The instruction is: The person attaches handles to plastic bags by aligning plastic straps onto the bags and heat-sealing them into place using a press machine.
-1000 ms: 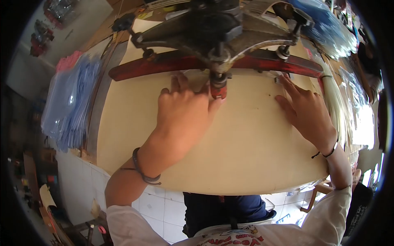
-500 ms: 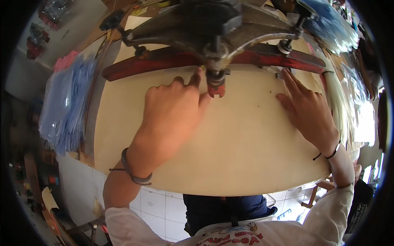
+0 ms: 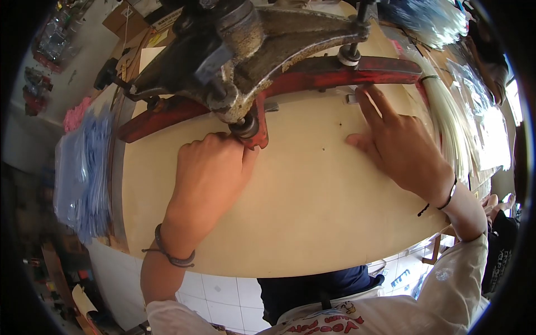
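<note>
My left hand is at the front of a dark cast-metal frame. Its knuckles are bent and its fingertips are hidden from view. The thumb lies beside a forked red metal piece below the frame. My right hand has its fingers stretched forward, with the tips by the right part of a long red bar and the thumb apart. Close to those fingertips is a small metal piece. Under both hands spreads a pale, smooth board or sheet with a rounded front edge.
Blue clear-plastic sheets are stacked at the left edge. Pale strips lie tied in a bundle on the right, near shiny plastic packs. More bluish plastic is at the back right. Part of another person shows at far right.
The camera view has shifted, so the frame and red bar appear farther left. My left index finger, earlier stretched to the bar, is now hidden. My right hand stays near the bar.
</note>
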`<state>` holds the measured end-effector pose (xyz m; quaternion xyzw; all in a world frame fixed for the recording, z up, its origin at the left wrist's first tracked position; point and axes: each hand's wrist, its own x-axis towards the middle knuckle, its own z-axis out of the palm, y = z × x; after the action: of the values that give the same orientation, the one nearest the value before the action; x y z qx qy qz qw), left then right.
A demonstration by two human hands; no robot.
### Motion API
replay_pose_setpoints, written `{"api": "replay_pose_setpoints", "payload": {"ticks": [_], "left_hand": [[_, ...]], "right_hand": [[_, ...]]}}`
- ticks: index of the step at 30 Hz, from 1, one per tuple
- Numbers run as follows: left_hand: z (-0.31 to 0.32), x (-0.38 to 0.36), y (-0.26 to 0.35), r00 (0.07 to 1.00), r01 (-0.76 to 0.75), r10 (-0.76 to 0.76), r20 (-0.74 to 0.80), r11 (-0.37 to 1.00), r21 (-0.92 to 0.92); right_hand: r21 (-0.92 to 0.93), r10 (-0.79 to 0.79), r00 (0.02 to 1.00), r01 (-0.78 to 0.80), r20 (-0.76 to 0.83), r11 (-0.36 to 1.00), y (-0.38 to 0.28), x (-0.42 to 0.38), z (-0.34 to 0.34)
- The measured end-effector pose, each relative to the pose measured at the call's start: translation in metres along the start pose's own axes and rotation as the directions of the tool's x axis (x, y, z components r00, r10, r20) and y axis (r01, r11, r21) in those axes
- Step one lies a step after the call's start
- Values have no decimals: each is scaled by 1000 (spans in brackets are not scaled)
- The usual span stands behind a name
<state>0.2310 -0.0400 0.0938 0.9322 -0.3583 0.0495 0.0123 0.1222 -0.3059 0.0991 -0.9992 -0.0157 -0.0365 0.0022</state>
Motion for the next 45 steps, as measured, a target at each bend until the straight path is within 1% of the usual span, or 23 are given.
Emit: {"api": "replay_pose_setpoints", "payload": {"ticks": [3,6,10,13,16,19,22,24,27,28,29,30,32,34,35,36,37,38,39,40,41,44,45], "left_hand": [[0,0,1,998,-23,21,-53,999,-34],[-9,3,7,996,72,-69,58,996,-50],[-3,2,2,1000,21,-21,9,999,-32],[-10,3,7,995,71,-69,73,997,-29],[-20,4,6,975,110,-92,202,990,-83],[-25,2,-10,974,77,-31,223,977,-199],[-34,6,-23,919,226,-81,385,910,-348],[-33,7,-30,921,202,-36,388,895,-397],[-37,6,-36,902,158,60,429,876,-456],[-40,7,-39,888,146,94,450,870,-471],[-45,8,-44,804,135,203,559,853,-505],[-51,10,-49,695,137,306,650,832,-538],[-70,9,-40,415,161,485,770,794,-586],[-58,7,-38,319,190,661,679,657,-729],[-49,6,-36,273,203,745,609,574,-793],[-40,7,-32,214,265,759,615,561,-784],[-31,9,-26,153,323,776,613,547,-773],[-26,11,-24,90,374,793,603,534,-758],[-26,12,-23,73,384,817,572,506,-772],[-25,11,-21,50,395,841,539,479,-784],[-24,11,-17,20,405,862,507,456,-793],[-12,3,-2,-51,353,936,348,343,-871],[-13,5,3,-93,311,923,374,384,-869]], "right_hand": [[-95,-25,1000,24,-17,995,-2,-6,4],[-139,-25,1000,23,-6,990,-4,-10,2],[-201,-38,999,36,-7,979,-5,-12,2],[-191,-39,999,37,-11,981,-4,-12,3],[-169,-40,999,40,0,985,-4,-14,0],[-137,-41,999,42,14,990,-5,-16,-2],[-139,-26,998,33,54,990,-8,-19,-3],[-143,0,994,15,105,990,-12,-17,-9],[-111,-22,998,29,63,993,-9,-18,-3],[-109,-9,997,17,76,994,-9,-18,-3],[-104,-1,996,10,90,994,-10,-18,-6],[-99,2,995,9,104,995,-11,-17,-7],[-113,-30,991,45,127,993,-11,-19,-10],[-175,-76,987,100,139,979,-13,-26,-12],[-161,-125,987,140,101,977,-16,-29,-15],[-108,-303,950,309,68,945,-18,-30,-19],[-61,-467,884,468,30,882,-19,-31,-25],[29,-584,811,585,-30,811,-22,-32,-27],[102,-688,720,694,-89,713,-24,-34,-28],[222,-742,647,760,-173,611,-31,-34,-23],[313,-783,533,840,-321,444,-35,-29,-14],[359,-842,473,857,-258,371,-29,-25,-15],[275,-805,477,875,-352,398,-26,-21,-13]]}}
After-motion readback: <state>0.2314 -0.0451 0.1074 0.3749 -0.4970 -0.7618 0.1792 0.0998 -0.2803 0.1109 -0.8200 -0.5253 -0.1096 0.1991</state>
